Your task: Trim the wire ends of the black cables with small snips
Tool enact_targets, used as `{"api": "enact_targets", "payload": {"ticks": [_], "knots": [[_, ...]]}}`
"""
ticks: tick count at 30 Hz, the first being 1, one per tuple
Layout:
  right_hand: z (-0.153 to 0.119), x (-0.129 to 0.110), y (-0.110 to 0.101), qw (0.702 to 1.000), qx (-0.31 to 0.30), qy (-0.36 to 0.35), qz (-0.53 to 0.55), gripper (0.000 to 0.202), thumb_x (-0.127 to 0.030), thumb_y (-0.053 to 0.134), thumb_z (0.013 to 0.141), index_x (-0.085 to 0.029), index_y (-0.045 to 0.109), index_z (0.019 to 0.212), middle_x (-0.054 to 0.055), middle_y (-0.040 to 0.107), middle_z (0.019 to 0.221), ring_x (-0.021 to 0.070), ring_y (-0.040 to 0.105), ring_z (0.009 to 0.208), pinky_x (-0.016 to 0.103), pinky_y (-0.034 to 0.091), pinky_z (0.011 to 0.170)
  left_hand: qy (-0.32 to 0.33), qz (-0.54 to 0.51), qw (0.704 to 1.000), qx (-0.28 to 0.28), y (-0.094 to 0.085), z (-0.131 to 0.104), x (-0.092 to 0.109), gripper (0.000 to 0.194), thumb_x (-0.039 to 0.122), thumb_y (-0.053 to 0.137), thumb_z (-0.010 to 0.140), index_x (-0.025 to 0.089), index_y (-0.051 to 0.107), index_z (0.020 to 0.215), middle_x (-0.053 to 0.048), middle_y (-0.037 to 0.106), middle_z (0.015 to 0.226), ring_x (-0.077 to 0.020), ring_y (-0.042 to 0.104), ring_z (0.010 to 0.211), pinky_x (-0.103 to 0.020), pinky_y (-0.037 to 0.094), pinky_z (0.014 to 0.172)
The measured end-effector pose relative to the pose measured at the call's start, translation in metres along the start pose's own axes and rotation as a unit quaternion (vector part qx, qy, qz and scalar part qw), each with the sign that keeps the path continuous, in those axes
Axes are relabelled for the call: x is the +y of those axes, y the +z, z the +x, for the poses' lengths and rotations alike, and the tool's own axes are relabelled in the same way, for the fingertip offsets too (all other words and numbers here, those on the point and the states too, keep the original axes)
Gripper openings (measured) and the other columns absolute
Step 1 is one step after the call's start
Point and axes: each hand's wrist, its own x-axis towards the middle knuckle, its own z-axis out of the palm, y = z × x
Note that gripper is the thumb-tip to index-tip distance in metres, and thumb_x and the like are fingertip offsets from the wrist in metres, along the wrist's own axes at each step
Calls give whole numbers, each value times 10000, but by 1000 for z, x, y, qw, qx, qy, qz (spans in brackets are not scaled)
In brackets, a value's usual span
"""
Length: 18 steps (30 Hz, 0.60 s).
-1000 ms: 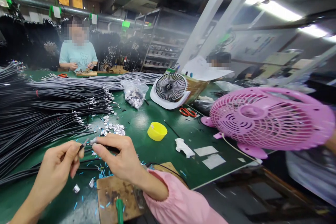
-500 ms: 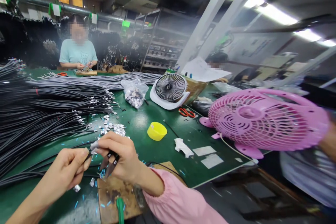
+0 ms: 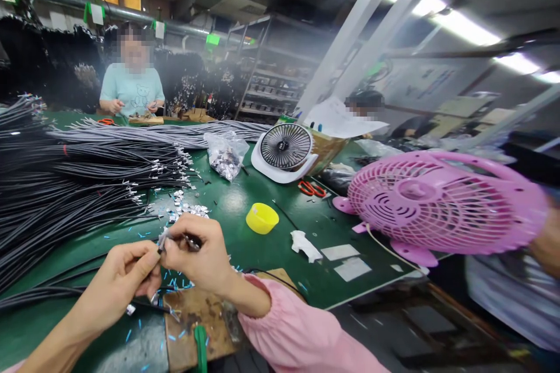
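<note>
Just above the table, my left hand [image 3: 120, 282] is closed in a pinch around a black cable near its end. The pale, shiny cable end [image 3: 162, 239] sticks up between both hands. My right hand [image 3: 201, 253] pinches at that end with thumb and forefinger. Inside its curled fingers sits a small dark tool [image 3: 192, 242], mostly hidden, so its kind is unclear. Silvery foil scraps [image 3: 189, 207] and tiny blue bits [image 3: 177, 284] are scattered around. Below my right hand lies a stained wooden block [image 3: 192, 309] with a green handle [image 3: 200, 347] against it.
Bundles of black cables [image 3: 87, 186] fill the left side. Beyond my hands are a yellow cup [image 3: 262, 218], a bag of small parts [image 3: 226, 155], a white fan [image 3: 286, 147] and orange-handled scissors [image 3: 311, 188]. A pink fan [image 3: 420, 204] stands right. A co-worker [image 3: 133, 87] sits opposite.
My right hand has drawn in closer to my left, and the tool's blades, which pointed downward before, are now tucked out of sight. The co-worker's hands have moved apart.
</note>
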Motion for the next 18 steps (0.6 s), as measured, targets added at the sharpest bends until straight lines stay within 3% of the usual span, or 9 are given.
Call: {"api": "enact_targets", "payload": {"ticks": [2,5,7,9,11,13,15,18], "knots": [[-3,2,2,1000,17,4,-3,107,-191,669,787,-189,699,684,-20,615,594,108,531,507,221,446,499,12,-9,1000,24,2,1,-3,727,903,682,603,183,577,598,27,488,499,-84,377,458,-202,306,424],[-11,9,4,995,31,-68,-59,87,-204,658,820,-196,742,798,23,673,675,136,570,561,255,497,553,42,-14,996,72,4,2,-9,702,881,691,630,199,530,595,42,467,490,-75,357,443,-193,295,408],[-17,14,6,989,8,-97,-112,91,-249,667,856,-207,739,820,43,678,695,151,576,574,271,509,561,73,-8,992,107,4,1,-11,662,835,667,709,216,478,567,64,420,454,-69,321,408,-188,266,379],[-21,15,8,982,-24,-111,-150,137,-279,683,874,-220,707,752,41,650,658,156,566,559,273,491,539,137,58,977,155,3,-1,-12,549,676,653,825,224,489,562,64,433,455,-80,361,390,-191,289,367],[-21,13,8,977,-48,-131,-159,189,-252,676,876,-224,670,690,34,627,626,155,559,547,270,463,517,234,191,928,217,2,-3,-12,373,453,627,880,224,566,591,55,487,502,-91,436,414,-190,334,395],[-17,8,7,982,-38,-132,-128,174,-207,654,858,-214,666,685,30,630,627,145,550,537,262,445,504,316,308,857,265,0,-3,-14,256,300,583,870,231,642,630,52,510,540,-89,453,434,-191,337,425],[-7,3,4,994,1,-81,-72,121,-192,648,810,-201,673,692,13,627,625,128,527,523,248,436,495,342,352,828,270,-1,-1,-18,268,248,557,866,243,670,623,54,495,522,-88,426,426,-207,313,436],[10,-2,-4,992,73,101,-21,163,-210,639,760,-195,598,603,-40,515,555,102,433,491,228,375,465,344,373,825,249,-4,4,-24,302,241,542,889,252,684,623,46,538,530,-94,447,434,-212,343,457]]}}
